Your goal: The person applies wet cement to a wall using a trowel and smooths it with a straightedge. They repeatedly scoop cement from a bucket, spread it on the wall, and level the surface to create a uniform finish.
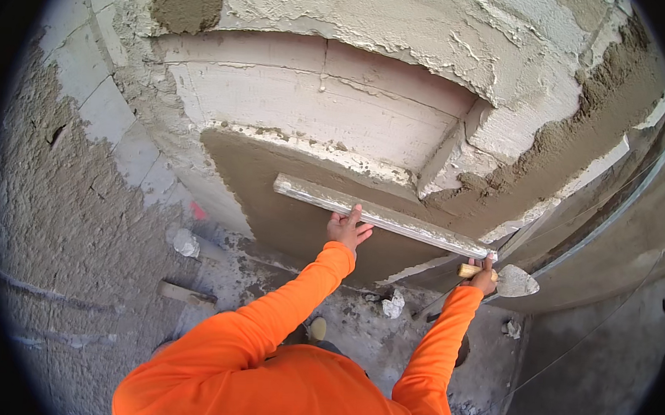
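A long pale straightedge (pixel 393 221), smeared with mortar, lies against the wet grey-brown mortar (pixel 270 217) on the wall below a recess. My left hand (pixel 350 232) holds it left of its middle, one finger over its face and the others spread along its lower edge. At its right end, my right hand (pixel 483 278) grips a trowel (pixel 518 282) by the wooden handle. The trowel's mortar-coated blade points right. Fingers of that same hand also touch the straightedge's end; the palm is hidden.
Above the mortar is a pale rectangular recess (pixel 309 98). Rough mortar coats the wall at left (pixel 47 211). White pipe stubs (pixel 187 242) stand out low on the left. Crumpled white lumps (pixel 393 304) and debris lie on the floor. A curved pale strip (pixel 618 204) runs along the right.
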Demonstrator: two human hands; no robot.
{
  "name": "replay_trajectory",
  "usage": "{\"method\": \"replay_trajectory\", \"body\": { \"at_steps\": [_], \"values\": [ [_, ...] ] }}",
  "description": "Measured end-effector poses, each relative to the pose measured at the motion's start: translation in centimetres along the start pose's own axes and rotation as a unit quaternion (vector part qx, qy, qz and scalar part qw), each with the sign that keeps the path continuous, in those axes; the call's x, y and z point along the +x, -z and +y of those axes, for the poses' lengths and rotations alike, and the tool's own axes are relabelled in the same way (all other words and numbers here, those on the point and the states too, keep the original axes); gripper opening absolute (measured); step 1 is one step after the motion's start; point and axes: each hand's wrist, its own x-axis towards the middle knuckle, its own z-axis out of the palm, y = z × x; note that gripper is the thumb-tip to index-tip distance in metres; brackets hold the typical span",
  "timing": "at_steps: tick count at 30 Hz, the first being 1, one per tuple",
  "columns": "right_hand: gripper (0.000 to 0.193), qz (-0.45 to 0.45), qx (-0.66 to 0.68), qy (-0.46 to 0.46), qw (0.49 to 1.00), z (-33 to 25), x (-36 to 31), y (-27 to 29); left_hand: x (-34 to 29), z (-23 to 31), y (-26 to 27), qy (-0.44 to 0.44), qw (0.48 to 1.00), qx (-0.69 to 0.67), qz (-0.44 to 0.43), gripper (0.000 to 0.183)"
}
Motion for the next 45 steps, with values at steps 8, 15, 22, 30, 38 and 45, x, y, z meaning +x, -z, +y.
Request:
{"method": "replay_trajectory", "body": {
  "at_steps": [8, 15, 22, 30, 38, 45],
  "values": [
    [0.054, 0.047, 0.025, -0.037, 0.998, 6.6, 2.8, 5.4, 1.6, -6.9, 4.7, 0.070, 0.997, 0.020, 0.041, 0.039],
    [0.062, 0.022, 0.040, 0.008, 0.999, 6.8, -5.0, 3.3, 0.3, -1.3, 9.6, -0.010, 0.999, -0.017, 0.026, 0.042],
    [0.074, 0.005, 0.070, -0.041, 0.997, 8.3, -11.2, -1.8, 3.2, 5.6, 12.7, -0.040, 0.999, 0.011, 0.018, 0.051],
    [0.067, 0.013, 0.099, -0.035, 0.994, 6.4, -12.1, -6.0, 5.1, 10.5, 9.6, -0.048, 0.998, 0.031, -0.012, 0.063],
    [0.101, -0.018, 0.121, 0.002, 0.993, 0.4, -12.0, -8.6, 2.5, 13.8, 5.6, -0.088, 0.995, 0.018, -0.041, 0.047],
    [0.084, -0.046, 0.173, -0.027, 0.983, -2.7, -14.4, -8.9, -1.0, 17.8, 2.4, -0.120, 0.989, 0.018, -0.080, 0.072]
  ]
}}
